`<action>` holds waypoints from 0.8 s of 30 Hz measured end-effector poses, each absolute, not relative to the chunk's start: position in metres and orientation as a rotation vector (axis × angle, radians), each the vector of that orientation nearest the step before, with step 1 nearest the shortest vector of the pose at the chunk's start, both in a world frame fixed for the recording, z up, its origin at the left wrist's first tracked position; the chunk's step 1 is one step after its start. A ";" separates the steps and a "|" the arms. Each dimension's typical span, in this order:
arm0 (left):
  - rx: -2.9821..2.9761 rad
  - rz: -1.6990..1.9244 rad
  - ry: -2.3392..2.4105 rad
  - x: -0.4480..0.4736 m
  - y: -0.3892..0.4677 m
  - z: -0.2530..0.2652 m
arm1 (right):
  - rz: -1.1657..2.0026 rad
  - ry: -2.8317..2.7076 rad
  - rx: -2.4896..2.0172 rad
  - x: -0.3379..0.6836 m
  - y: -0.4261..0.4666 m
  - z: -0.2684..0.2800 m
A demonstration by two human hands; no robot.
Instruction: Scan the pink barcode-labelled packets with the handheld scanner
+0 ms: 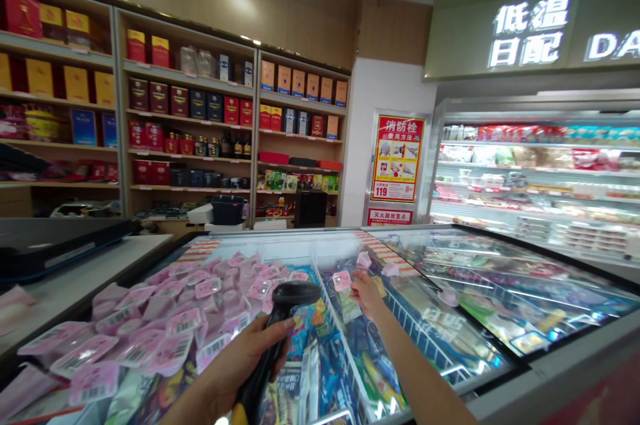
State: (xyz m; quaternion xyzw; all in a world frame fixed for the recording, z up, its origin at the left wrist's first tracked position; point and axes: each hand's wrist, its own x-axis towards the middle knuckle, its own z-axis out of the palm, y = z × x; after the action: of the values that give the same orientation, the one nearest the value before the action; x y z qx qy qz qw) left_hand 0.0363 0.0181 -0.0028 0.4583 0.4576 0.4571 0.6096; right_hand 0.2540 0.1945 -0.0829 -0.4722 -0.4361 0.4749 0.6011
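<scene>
My left hand (250, 352) is wrapped round the grip of a black handheld barcode scanner (296, 292) with yellow at its lower end. The scanner's head is raised and points to the right. In the fingertips of my right hand (367, 295), stretched out over the chest freezer, is a small pink plastic cup (342, 280) with a printed lid. To the left of the scanner lies a large heap of similar pink cups (170, 325), several with barcodes showing. A few more loose pink cups (390, 269) lie beyond and to the right of my right hand.
The chest freezer (575, 358) has glass lids, a white wire divider (345, 338) and coloured packets inside. A dark flat device (55, 245) sits on the counter at left. Behind stand shelves of boxes (190, 102); at right is a lit refrigerated display (540, 175).
</scene>
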 end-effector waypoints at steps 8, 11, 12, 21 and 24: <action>1.003 1.133 1.114 0.031 0.011 0.003 | 1.276 -0.975 -1.067 0.225 0.188 -0.077; 0.969 1.176 1.136 0.026 0.009 0.005 | 1.297 -0.967 -1.088 0.209 0.190 -0.077; 0.961 1.182 1.141 0.023 0.009 0.004 | 1.299 -0.969 -1.092 0.203 0.191 -0.076; 0.983 1.184 1.166 0.000 0.010 -0.008 | 1.317 -0.941 -1.149 0.150 0.215 -0.078; 0.987 1.174 1.167 0.000 0.011 -0.009 | 1.315 -0.937 -1.187 0.145 0.222 -0.081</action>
State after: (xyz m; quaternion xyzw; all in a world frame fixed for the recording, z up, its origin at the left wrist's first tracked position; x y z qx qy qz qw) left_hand -0.0003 0.0112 -0.0086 0.4207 0.4974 0.5004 0.5703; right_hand 0.1449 0.2219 -0.0805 -0.4991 -0.3941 0.5529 0.5384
